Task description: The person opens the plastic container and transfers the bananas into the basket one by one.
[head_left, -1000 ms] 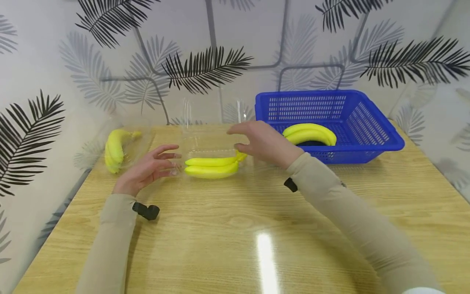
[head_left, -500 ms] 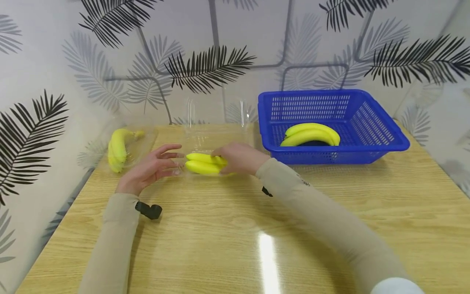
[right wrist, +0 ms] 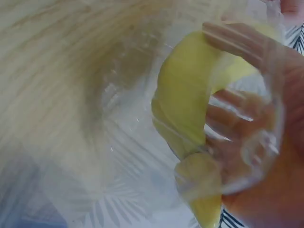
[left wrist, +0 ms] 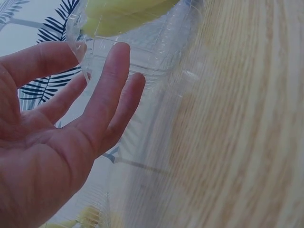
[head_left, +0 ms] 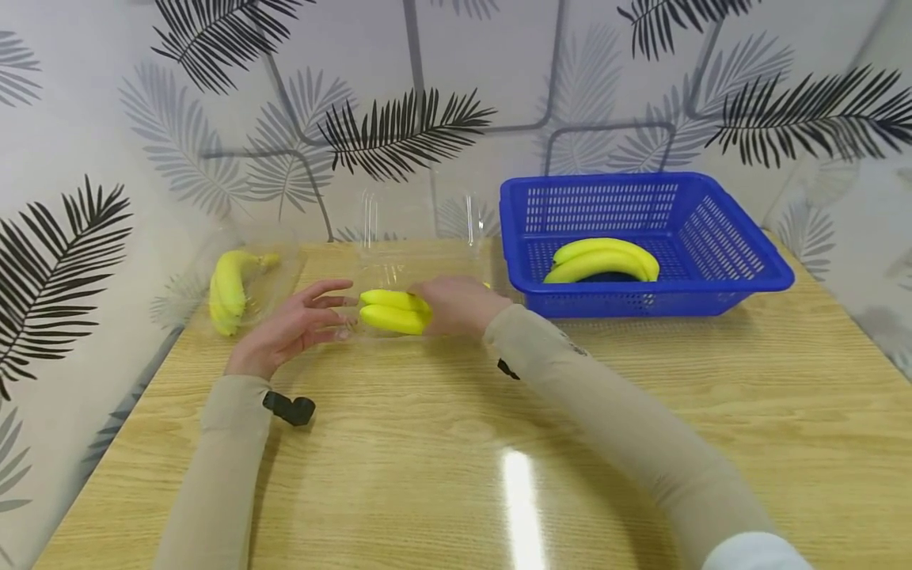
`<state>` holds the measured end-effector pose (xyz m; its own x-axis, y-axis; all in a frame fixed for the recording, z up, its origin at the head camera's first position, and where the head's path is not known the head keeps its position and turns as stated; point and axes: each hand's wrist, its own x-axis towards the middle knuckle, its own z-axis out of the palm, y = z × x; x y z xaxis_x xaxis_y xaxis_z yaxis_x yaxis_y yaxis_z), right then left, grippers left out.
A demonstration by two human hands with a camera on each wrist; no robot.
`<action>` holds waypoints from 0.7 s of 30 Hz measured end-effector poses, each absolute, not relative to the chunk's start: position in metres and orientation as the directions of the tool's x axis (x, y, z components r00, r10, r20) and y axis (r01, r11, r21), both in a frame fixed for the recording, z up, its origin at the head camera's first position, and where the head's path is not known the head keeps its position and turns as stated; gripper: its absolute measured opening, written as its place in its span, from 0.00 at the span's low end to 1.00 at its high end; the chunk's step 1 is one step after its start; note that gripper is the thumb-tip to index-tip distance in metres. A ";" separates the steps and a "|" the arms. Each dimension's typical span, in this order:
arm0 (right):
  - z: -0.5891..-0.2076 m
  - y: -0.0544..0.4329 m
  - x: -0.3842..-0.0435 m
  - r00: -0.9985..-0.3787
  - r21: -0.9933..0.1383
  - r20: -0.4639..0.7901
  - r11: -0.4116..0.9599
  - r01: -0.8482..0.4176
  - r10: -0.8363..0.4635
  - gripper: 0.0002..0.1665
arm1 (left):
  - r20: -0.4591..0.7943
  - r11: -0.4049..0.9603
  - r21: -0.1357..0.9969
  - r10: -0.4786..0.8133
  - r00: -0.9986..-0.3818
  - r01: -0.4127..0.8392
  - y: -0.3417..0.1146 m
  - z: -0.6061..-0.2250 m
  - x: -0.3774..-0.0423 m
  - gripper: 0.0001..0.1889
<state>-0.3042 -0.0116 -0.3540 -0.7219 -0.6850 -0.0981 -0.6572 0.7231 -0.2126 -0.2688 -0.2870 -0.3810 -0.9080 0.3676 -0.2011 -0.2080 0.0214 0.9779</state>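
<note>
And the right hand (head_left: 459,305) grips bananas (head_left: 392,311) in the clear box (head_left: 388,273), relaxed left hand (head_left: 292,328) at its left edge, blue basket (head_left: 741,281) to its right!

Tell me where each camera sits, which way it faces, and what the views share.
Head: worn on the head, facing forward and down at the table; left hand, right hand and sleeves show.
Left wrist: on that wrist, facing the fingers and the box; left palm and fingers show.
Right wrist: on that wrist, facing the gripped bananas through clear plastic; right hand shows.
Shared: head and right wrist both show the right hand holding the bananas.
</note>
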 end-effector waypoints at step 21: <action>-0.273 0.101 -0.303 -0.841 -0.330 0.132 0.777 -0.537 -0.525 0.46 | -0.188 0.058 0.982 0.360 -0.914 -0.180 -0.285 -0.382 -0.270 0.32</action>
<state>-0.3031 0.1008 -0.2727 -0.8409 -0.5247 0.1324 -0.5366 0.7767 -0.3300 -0.2697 -0.2853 -0.3819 -0.9138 0.3598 -0.1885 -0.1798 0.0576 0.9820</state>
